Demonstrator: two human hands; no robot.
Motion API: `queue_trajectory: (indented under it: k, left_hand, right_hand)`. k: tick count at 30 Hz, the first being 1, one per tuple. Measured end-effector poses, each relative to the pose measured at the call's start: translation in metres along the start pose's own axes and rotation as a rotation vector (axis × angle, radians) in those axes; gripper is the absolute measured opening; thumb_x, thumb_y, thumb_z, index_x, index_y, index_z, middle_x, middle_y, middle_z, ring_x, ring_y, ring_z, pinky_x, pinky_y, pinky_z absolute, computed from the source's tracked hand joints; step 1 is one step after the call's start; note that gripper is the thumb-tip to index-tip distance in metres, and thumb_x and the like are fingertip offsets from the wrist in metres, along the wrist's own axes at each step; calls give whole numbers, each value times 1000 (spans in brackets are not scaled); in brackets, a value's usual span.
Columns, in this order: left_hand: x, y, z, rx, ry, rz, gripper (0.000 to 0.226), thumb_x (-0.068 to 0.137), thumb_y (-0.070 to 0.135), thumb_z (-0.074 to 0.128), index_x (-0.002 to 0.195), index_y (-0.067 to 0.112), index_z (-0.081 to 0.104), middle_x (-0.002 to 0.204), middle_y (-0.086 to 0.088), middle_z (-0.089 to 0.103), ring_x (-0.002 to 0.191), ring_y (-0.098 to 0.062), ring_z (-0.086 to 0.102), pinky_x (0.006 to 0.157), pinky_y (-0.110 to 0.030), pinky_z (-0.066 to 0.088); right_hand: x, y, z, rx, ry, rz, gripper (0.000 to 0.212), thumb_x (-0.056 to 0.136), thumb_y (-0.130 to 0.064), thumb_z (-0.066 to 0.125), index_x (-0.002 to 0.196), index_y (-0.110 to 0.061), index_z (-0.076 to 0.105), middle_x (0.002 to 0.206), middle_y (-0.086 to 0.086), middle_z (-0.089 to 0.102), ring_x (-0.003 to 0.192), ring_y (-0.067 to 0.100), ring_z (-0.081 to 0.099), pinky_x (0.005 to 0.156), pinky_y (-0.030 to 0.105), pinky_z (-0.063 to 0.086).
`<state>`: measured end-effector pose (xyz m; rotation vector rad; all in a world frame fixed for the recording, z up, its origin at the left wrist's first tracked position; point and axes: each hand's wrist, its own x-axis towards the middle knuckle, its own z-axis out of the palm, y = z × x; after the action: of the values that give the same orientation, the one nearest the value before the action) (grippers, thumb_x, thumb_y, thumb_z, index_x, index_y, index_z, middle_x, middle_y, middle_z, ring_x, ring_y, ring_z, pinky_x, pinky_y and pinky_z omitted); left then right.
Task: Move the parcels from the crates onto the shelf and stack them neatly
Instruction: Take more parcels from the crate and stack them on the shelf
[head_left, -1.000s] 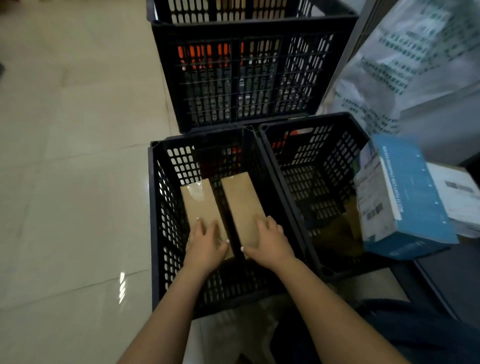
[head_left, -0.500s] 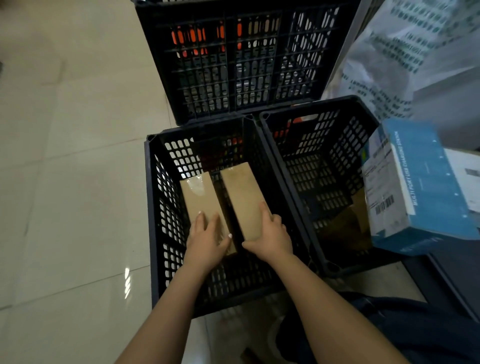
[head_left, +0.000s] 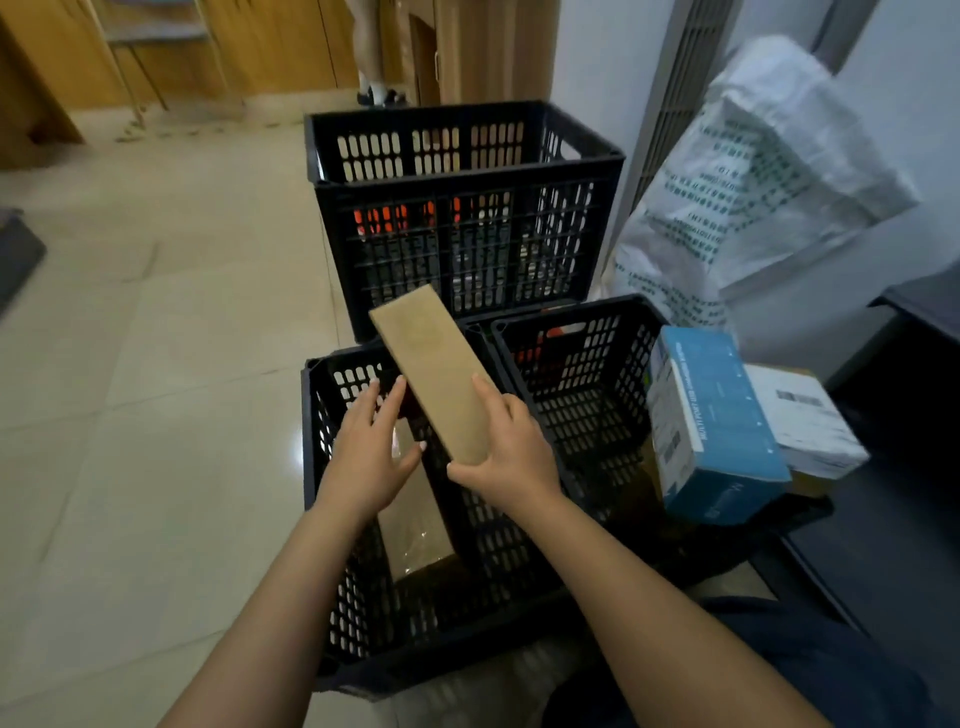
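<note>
My right hand (head_left: 511, 454) grips the near end of a long brown cardboard parcel (head_left: 434, 371), lifted above the near left black crate (head_left: 311, 467) and tilted away from me. My left hand (head_left: 371, 452) hovers beside it with straight fingers, over a second brown parcel (head_left: 415, 519) that lies inside that crate. On the dark shelf (head_left: 883, 545) at the right stand a blue box (head_left: 711, 421) and a white parcel (head_left: 805, 421) with a barcode label.
A second black crate (head_left: 587, 384) sits right of the first, and a taller black crate (head_left: 467, 208) stands behind both. A large white printed sack (head_left: 753, 182) leans against the wall. Tiled floor (head_left: 156, 364) stretches to the left. A person's feet (head_left: 376, 93) show far back.
My right hand has lifted the right-hand brown parcel out of the crate. My left hand came off the other parcel, which stays in the crate. The head camera tilted up.
</note>
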<state>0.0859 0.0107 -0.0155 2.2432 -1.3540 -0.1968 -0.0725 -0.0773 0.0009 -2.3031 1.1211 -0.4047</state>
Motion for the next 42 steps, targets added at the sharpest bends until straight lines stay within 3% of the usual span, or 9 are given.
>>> queue_trajectory:
  k: [6,11,14,18,22,26,31,36,42]
  left_hand:
    - [-17,38,-72,-15,248,182,83,85,33,68,151,29,18,159,-9,9,143,-28,14,113,-43,22]
    - [-30,56,-124,176,393,399,91,74,34,78,149,28,25,158,-12,10,143,-31,16,110,-49,25]
    - [-30,72,-151,298,410,495,102,66,39,82,149,29,23,158,-11,10,144,-29,11,113,-50,20]
    - [-23,97,-172,438,413,600,114,57,40,86,149,29,19,157,-12,18,144,-30,14,116,-50,10]
    - [-13,127,-178,491,440,722,111,61,32,85,149,29,19,153,-13,25,142,-30,18,116,-52,5]
    - [-4,167,-176,479,475,858,108,64,26,83,150,30,18,149,-11,33,139,-30,24,117,-47,-2]
    - [-1,232,-156,374,545,1036,103,58,25,85,146,25,31,135,-11,46,128,-30,35,116,-48,8]
    - [-13,310,-116,224,601,1154,97,57,21,84,142,23,38,130,-13,50,122,-31,38,113,-53,22]
    - [-27,400,-69,81,569,1268,94,59,19,81,141,22,37,129,-15,51,119,-32,38,110,-57,24]
  right_hand:
    - [-25,-42,-60,-88,167,-250,101,71,-45,70,148,-42,5,144,0,28,124,23,37,96,40,43]
    - [-52,-68,-103,-254,261,-374,102,73,-45,69,149,-42,0,152,10,22,139,27,24,112,44,27]
    - [-65,-72,-131,-433,306,-456,104,73,-42,69,150,-37,-1,152,12,24,139,29,23,114,43,21]
    - [-76,-68,-166,-616,352,-505,110,67,-38,73,152,-28,4,147,17,32,132,36,35,111,48,28]
    - [-91,-55,-203,-732,417,-511,112,58,-38,79,150,-17,19,140,20,42,122,40,46,103,49,38]
    - [-115,-37,-245,-862,451,-503,105,61,-41,77,149,-11,27,139,21,44,121,42,46,102,51,38]
    - [-152,-4,-296,-996,529,-423,113,54,-28,84,148,-14,23,137,19,46,120,40,48,102,49,38]
    - [-198,35,-333,-1043,611,-202,116,54,-25,81,149,-19,15,140,17,44,126,37,43,109,51,29]
    - [-245,83,-375,-1075,678,25,109,56,-32,85,148,-15,28,141,16,45,129,35,43,111,53,24]
